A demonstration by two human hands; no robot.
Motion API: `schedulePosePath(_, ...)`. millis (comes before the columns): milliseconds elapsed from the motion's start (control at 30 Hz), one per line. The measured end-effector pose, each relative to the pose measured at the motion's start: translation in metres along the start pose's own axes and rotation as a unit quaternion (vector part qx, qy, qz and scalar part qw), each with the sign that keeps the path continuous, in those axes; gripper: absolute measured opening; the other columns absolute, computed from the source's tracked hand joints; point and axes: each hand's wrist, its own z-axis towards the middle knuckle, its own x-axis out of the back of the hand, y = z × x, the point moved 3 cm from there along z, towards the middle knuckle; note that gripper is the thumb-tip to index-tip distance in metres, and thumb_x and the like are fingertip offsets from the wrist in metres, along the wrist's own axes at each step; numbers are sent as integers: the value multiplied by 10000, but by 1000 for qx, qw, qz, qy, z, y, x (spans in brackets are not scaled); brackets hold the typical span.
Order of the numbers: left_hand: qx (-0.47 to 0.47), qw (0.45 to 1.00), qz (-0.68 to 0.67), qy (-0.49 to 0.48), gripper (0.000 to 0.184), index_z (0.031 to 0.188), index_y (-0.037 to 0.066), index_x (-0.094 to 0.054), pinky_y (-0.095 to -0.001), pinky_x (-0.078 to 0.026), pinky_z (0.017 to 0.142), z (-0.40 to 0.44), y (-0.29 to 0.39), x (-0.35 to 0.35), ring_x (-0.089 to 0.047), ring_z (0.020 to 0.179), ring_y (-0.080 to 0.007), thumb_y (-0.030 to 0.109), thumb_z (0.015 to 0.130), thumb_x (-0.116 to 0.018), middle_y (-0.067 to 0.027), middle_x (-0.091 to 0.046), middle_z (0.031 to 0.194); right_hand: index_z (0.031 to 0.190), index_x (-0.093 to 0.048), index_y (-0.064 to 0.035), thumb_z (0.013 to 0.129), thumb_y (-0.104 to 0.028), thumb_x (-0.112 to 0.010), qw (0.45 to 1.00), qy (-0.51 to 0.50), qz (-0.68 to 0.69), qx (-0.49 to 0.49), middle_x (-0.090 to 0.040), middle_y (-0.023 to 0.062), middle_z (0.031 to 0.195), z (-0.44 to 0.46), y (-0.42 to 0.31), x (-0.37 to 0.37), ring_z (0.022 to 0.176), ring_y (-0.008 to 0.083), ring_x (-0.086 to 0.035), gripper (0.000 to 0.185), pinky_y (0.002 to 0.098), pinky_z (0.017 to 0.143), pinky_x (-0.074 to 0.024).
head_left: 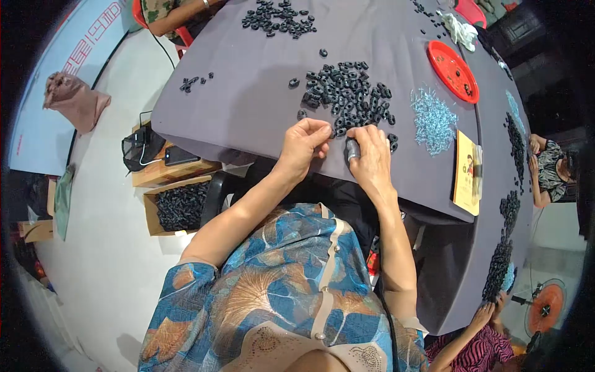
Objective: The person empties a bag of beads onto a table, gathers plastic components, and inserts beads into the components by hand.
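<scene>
A pile of small black ring-shaped parts (347, 93) lies on the grey cloth-covered table (248, 93). At the near edge of that pile is my left hand (305, 146), its thumb and fingertips pinched together; what they hold is too small to make out. My right hand (372, 155) rests at the pile's lower right, fingers bent down to the cloth, with a grey covering (352, 149) on one digit. Whether anything lies under its fingertips is hidden. To the right are many small clear-blue pieces (432, 121).
A red tray (454, 71), a white cloth (460, 31) and a yellow booklet (465, 173) lie at the right. More black parts (279, 18) are at the back. A box of black parts (181, 206) stands on the floor at left. Other people sit around the tables.
</scene>
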Motion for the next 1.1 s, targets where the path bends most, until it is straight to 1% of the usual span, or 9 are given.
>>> schedulePosePath(100,-1,1000,-6,10,105,927,30,-581,-201,-436,509,-1,1,0,-545,586,-82,111,865,-610,-36,-585,769,918,-583,-77,653,34,-586,1000,2,16,10,-529,87,898,-3,3,0,856,290,-493,288,397,742,-372)
schedulePosePath(200,-14,998,-60,20,103,931,31,-577,-207,-439,514,1,1,2,-547,597,-87,106,867,-606,-45,-590,775,937,-584,-70,660,24,-589,1000,-5,25,13,-537,87,918,2,1,2,867,293,-489,293,397,750,-369)
schedulePosePath(300,-32,995,-93,32,104,936,35,-574,-213,-443,521,1,-1,3,-546,603,-95,104,866,-607,-50,-593,781,953,-597,-65,673,-5,-603,999,-2,37,2,-542,89,933,15,-1,2,873,293,-487,287,396,755,-367)
schedulePosePath(400,-25,992,-120,41,111,941,39,-573,-223,-447,531,2,-3,6,-544,602,-101,111,865,-611,-52,-592,783,964,-612,-67,691,-41,-615,999,25,11,18,-548,90,934,29,-3,-7,878,287,-488,275,395,760,-366)
schedulePosePath(500,-18,987,-157,37,109,927,22,-560,-223,-449,522,4,0,7,-553,592,-108,103,868,-604,-55,-593,771,942,-639,-75,700,-58,-620,1000,4,-8,18,-555,86,924,37,-5,-16,886,277,-489,243,392,764,-366)
schedulePosePath(700,-16,988,-150,15,102,942,46,-570,-231,-448,548,7,-4,8,-536,611,-106,115,873,-599,-66,-588,787,935,-650,-79,688,-34,-606,1000,11,-11,15,-576,98,940,65,1,-22,907,297,-508,255,410,775,-389)
schedulePosePath(800,-15,989,-145,9,98,946,41,-569,-233,-447,552,7,-3,8,-537,613,-107,106,877,-591,-74,-585,788,960,-652,-79,687,-14,-592,997,28,-26,66,-575,95,934,80,-3,-28,903,295,-506,287,407,776,-389)
schedulePosePath(933,-8,989,-144,7,103,951,29,-568,-234,-445,555,5,-1,7,-536,599,-110,102,881,-584,-81,-589,784,1005,-658,-99,685,4,-578,996,-40,-29,74,-573,87,933,84,-4,-40,888,290,-504,346,404,769,-391)
schedulePosePath(1100,-14,990,-138,6,109,947,27,-572,-225,-442,551,6,-3,8,-536,590,-106,111,879,-590,-73,-593,780,951,-665,-87,691,-3,-586,997,-7,14,69,-581,100,907,80,4,-35,869,307,-509,284,410,757,-395)
